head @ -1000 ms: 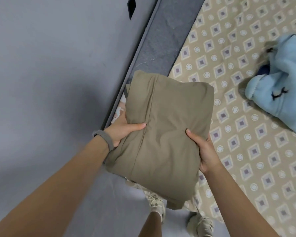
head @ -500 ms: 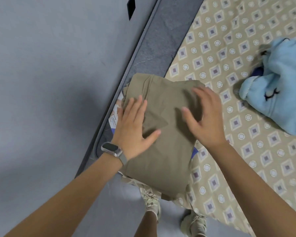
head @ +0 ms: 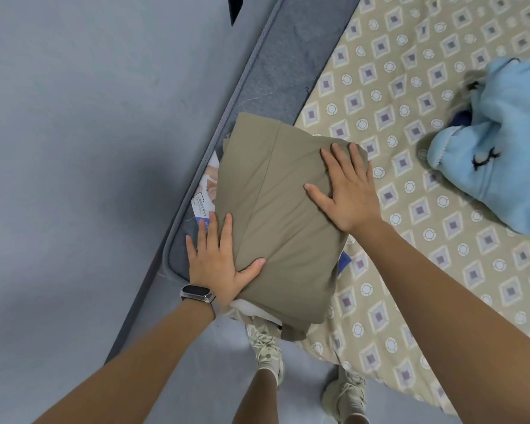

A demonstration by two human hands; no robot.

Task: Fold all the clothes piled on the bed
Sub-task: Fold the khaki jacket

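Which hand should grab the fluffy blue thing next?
Probably the right hand. It lies flat on the folded khaki garment, on the side nearer the unfolded blue garment, with only patterned bedsheet between. The left hand presses the far edge, beside the grey bed frame.

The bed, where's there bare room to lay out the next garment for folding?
The widest free patch of the patterned sheet lies between the folded khaki garment and the light blue fleece, running toward the near edge. The bare grey mattress strip beyond the khaki garment is narrow. The bed corner is crowded: both the left hand and right hand press the garment there.
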